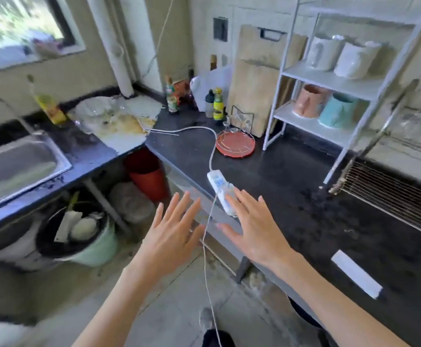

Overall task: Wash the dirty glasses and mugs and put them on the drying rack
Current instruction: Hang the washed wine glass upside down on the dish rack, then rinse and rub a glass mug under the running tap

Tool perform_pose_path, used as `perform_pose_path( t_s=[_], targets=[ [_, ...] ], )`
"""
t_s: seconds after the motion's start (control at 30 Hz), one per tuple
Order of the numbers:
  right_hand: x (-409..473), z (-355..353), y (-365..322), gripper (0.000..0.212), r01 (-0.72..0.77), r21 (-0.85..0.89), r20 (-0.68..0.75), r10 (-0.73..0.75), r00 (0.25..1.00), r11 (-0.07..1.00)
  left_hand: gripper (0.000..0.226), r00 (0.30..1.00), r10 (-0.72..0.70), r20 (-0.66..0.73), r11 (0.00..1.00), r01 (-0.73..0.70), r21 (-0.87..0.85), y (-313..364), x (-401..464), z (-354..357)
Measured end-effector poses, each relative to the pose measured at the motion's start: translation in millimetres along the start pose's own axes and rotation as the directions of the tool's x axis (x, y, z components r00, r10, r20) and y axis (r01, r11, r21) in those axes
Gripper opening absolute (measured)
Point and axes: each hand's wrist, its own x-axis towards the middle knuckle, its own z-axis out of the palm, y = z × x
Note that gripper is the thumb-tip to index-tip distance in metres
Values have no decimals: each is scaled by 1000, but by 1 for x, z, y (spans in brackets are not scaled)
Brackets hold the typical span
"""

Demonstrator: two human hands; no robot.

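Note:
Both hands are spread flat with straight fingers and hold nothing. My left hand (173,227) hovers over the floor beside the counter edge. My right hand (253,227) hovers above the dark counter (292,176), its fingertips near a white power strip (223,191). On a white shelf rack (329,81) stand two white mugs (325,55) (354,61) on the upper shelf, a pink mug (309,101) and a teal mug (338,111) below. A steel sink (16,166) with a faucet (6,108) lies at the left. Blurred glasses (419,126) sit in a wire drying rack (389,191) at the right.
A red round tray (235,145) and bottles (217,103) stand near wooden cutting boards (257,78). Clear dishes (96,108) rest on a stained board by the sink. Under the counter are a green bucket (84,236) and a red bin (149,176). The strip's cord (208,259) hangs down.

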Motion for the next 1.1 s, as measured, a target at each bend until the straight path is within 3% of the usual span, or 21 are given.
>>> perform_pose_path(
  t_s=[0.1,0.23,0.5,0.73,0.9,1.03,1.1],
  targets=[
    [50,23,-35,88,93,19,45,-94,995,996,101,990,-140,-7,990,140,0,-51,-8,-9],
    [127,45,-68,67,193,24,100,-195,976,981,99,959,-277,-61,960,278,15,-116,5,-29],
    [299,64,-124,64,371,5,167,-367,915,929,92,851,-512,-117,857,515,-9,-229,67,-78],
    [398,100,-156,64,414,22,231,-407,884,910,111,795,-602,-74,799,601,-39,-306,102,-79],
    [465,135,-169,65,389,22,292,-378,879,921,79,773,-634,-23,773,632,-64,-368,144,-79],
    [527,161,-182,64,367,8,311,-351,883,930,85,795,-607,-15,793,604,-77,-436,184,-75],
    [559,171,-191,63,347,6,309,-332,891,938,75,800,-600,4,798,598,-77,-468,202,-74]
  ],
)
